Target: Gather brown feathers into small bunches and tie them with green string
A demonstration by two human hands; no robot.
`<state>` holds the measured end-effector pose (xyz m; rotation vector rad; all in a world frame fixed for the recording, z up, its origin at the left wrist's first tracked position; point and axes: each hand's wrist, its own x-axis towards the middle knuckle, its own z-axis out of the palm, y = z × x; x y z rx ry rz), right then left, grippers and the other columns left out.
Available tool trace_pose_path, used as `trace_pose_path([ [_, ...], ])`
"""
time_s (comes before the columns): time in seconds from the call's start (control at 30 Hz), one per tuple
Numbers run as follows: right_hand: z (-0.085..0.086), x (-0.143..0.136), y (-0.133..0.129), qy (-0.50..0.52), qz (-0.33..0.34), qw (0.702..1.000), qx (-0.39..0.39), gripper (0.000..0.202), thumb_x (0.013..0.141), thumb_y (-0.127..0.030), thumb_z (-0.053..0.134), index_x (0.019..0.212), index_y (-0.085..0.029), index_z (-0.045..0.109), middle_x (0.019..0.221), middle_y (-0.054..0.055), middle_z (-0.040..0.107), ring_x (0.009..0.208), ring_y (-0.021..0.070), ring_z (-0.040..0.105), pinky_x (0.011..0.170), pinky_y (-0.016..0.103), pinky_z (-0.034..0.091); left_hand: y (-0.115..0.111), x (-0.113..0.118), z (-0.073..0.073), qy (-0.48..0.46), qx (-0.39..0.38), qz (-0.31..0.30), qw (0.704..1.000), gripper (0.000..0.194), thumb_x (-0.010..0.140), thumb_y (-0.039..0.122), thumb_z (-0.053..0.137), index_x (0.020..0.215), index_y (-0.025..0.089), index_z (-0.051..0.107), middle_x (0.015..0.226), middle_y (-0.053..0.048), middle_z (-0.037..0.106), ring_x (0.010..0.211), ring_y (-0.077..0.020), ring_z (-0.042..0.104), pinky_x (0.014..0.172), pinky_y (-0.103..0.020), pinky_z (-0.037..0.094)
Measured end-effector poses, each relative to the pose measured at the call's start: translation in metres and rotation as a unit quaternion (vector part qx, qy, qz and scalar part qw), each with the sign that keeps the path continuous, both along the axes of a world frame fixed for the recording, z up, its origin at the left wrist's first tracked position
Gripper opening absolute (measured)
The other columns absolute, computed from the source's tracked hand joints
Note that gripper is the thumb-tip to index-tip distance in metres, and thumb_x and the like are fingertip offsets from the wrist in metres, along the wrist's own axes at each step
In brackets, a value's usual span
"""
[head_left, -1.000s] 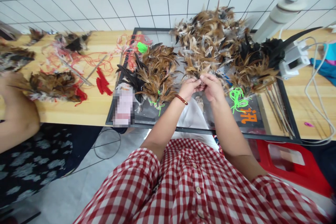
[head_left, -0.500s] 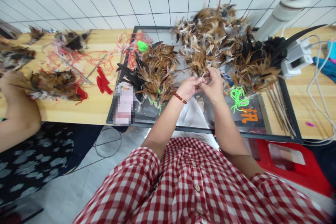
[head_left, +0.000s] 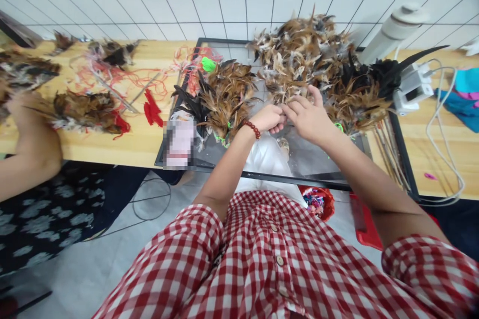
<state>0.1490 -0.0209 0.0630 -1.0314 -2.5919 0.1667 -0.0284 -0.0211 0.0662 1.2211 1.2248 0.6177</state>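
My left hand (head_left: 271,118) is closed in a pinch over the glass-topped panel, a beaded bracelet at its wrist. Whatever lies between its fingertips is too small to make out. Touching it from the right is my right hand (head_left: 307,118), its front fingertips drawn together and a rear finger raised; their contents are hidden. Just behind both hands, brown feathers fan out at the edge of a large feather pile (head_left: 299,55). A bundle of brown and black feathers (head_left: 226,92) lies left of my hands, and a darker feather bunch (head_left: 355,99) lies to the right.
A black-framed panel (head_left: 262,176) covers the table's front. Right of it stand a white bottle (head_left: 392,32), a white charger (head_left: 413,87) and looped cable. Thin sticks (head_left: 389,152) lie along its right side. On the left, a co-worker's arm (head_left: 35,144) rests by feathers and red thread (head_left: 152,108).
My right hand has turned over and its elbow has swung outward, covering most of the green cord. The left hand stays nearly in place. The view has shifted slightly.
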Motion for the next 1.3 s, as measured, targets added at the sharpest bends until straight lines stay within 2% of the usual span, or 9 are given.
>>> trace_pose_path([
  [0.17,0.003,-0.004,0.002,-0.039,-0.049,0.998,0.006,0.018,0.092,-0.021,0.049,0.087,-0.019,0.067,0.089,0.016,0.074,0.095,0.0331,0.068,0.114,0.062,0.040,0.001,-0.021,0.011,-0.009,0.034,-0.018,0.999,0.025,0.081,0.008,0.072,0.058,0.013,0.067,0.054,-0.005,0.065,0.048,-0.0111,0.057,0.054,-0.023,0.045],
  [0.23,-0.005,-0.006,0.002,0.064,-0.110,0.990,-0.059,0.024,0.097,-0.031,0.045,0.083,-0.021,0.061,0.083,0.014,0.071,0.083,0.0290,0.066,0.092,0.049,0.050,-0.005,-0.024,0.005,-0.134,0.070,0.065,0.986,0.012,0.073,0.010,0.085,0.082,0.014,0.077,0.070,-0.002,0.072,0.063,-0.0098,0.064,0.067,-0.022,0.051],
  [0.33,-0.023,-0.014,0.000,0.250,-0.172,0.940,-0.158,0.041,0.102,-0.052,0.036,0.081,-0.025,0.057,0.072,0.006,0.066,0.070,0.0234,0.061,0.072,0.038,0.048,-0.020,-0.014,-0.011,-0.284,0.065,0.199,0.936,0.036,0.064,0.006,0.090,0.096,0.017,0.079,0.097,-0.003,0.080,0.088,-0.0108,0.071,0.090,-0.024,0.054],
  [0.5,-0.045,-0.037,-0.013,0.221,-0.250,0.941,-0.067,0.031,0.099,-0.043,0.037,0.082,-0.025,0.056,0.082,0.014,0.071,0.079,0.0290,0.064,0.077,0.042,0.049,-0.034,0.027,-0.030,-0.351,0.029,0.284,0.892,0.003,0.086,0.014,0.076,0.084,0.016,0.078,0.082,0.002,0.076,0.081,-0.0076,0.067,0.088,-0.021,0.051],
  [0.57,-0.046,-0.043,-0.017,0.191,-0.264,0.944,-0.049,0.029,0.098,-0.036,0.035,0.086,-0.023,0.059,0.093,0.019,0.075,0.085,0.0322,0.067,0.081,0.045,0.051,-0.031,0.036,-0.030,-0.351,0.015,0.321,0.879,0.016,0.090,0.013,0.070,0.076,0.016,0.075,0.071,0.005,0.070,0.072,-0.0059,0.062,0.084,-0.019,0.050],
  [0.93,-0.052,-0.015,-0.020,0.240,-0.151,0.938,-0.197,0.059,0.096,-0.074,0.042,0.065,-0.025,0.054,0.060,0.002,0.061,0.059,0.0199,0.055,0.064,0.035,0.046,-0.011,0.025,-0.031,-0.363,-0.029,0.290,0.885,0.020,0.095,0.018,0.066,0.076,0.016,0.068,0.066,0.004,0.068,0.059,-0.0065,0.058,0.068,-0.020,0.047],
  [1.07,-0.046,0.000,-0.015,0.313,-0.202,0.924,-0.088,0.051,0.099,-0.067,0.049,0.103,-0.024,0.076,0.098,0.008,0.078,0.089,0.0249,0.070,0.087,0.043,0.055,-0.009,0.024,-0.034,-0.337,-0.007,0.269,0.902,0.027,0.103,0.018,0.056,0.077,0.016,0.063,0.057,0.007,0.050,0.049,-0.0044,0.045,0.056,-0.017,0.038],
  [1.17,-0.036,0.004,-0.002,0.341,-0.111,0.929,-0.090,0.058,0.102,-0.065,0.045,0.140,-0.026,0.068,0.133,0.012,0.074,0.114,0.0262,0.071,0.106,0.048,0.054,-0.013,0.022,-0.033,-0.329,-0.010,0.232,0.915,0.027,0.104,0.018,0.053,0.080,0.015,0.064,0.059,0.008,0.046,0.046,-0.0022,0.032,0.048,-0.016,0.024],
  [1.3,-0.027,0.002,0.008,0.280,-0.026,0.951,-0.127,0.067,0.104,-0.067,0.037,0.156,-0.029,0.056,0.158,0.011,0.061,0.141,0.0273,0.061,0.124,0.054,0.044,-0.019,0.022,-0.031,-0.325,-0.019,0.216,0.921,0.024,0.099,0.023,0.065,0.076,0.017,0.059,0.062,0.008,0.047,0.049,-0.0020,0.036,0.050,-0.015,0.026],
])
